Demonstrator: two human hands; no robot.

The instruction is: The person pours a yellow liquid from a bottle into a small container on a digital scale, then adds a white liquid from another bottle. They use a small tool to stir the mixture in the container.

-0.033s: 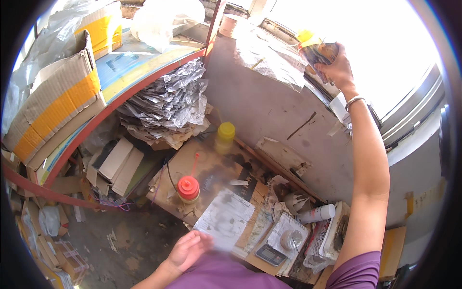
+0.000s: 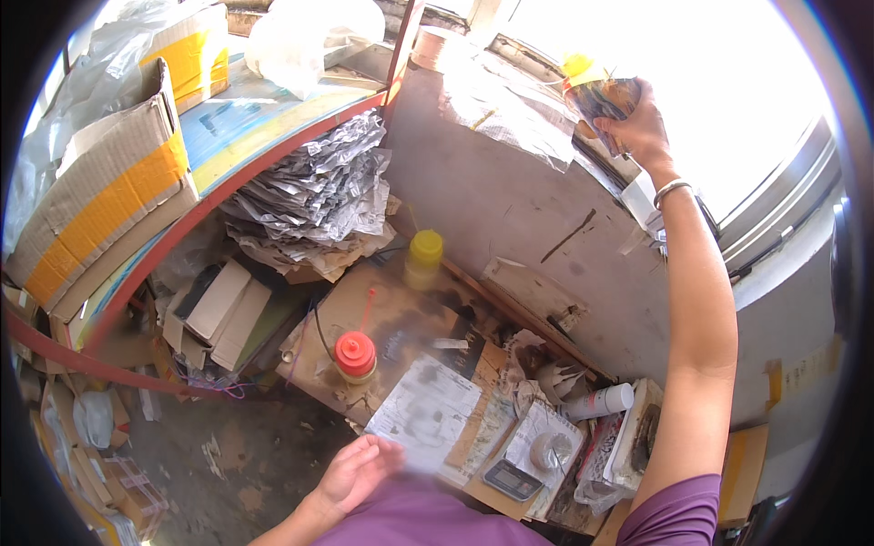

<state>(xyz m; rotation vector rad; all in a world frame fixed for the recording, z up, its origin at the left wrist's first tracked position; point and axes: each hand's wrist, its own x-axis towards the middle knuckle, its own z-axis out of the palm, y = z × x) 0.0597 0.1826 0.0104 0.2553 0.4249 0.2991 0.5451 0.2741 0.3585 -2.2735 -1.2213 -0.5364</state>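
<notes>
Right hand (image 2: 643, 133) grips patterned container (image 2: 603, 100) at upper right; left hand (image 2: 353, 471), apart, curls loosely near paper sheet (image 2: 424, 411), lower centre

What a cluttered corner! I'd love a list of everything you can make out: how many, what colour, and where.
Bench: one, brown, centre
Red-topped bottle: one, red top, on bench
Yellow-topped bottle: one, yellow, bench's far end
Paper: one sheet, white, bench's near side
White cylindrical container: one, white, lying at bench's right
Shelf: one, red-edged, upper left
Taped boxes: at least two, brown with yellow tape, on shelf
Crumpled sheets: uncountable stack, grey, below shelf
Window: one, glaring white, upper right
Patterned container: one, dark, in right hand
Bracelet: one, silver, right wrist
Left hand: one, bare, near paper
Right hand: one, bare, by window
</notes>
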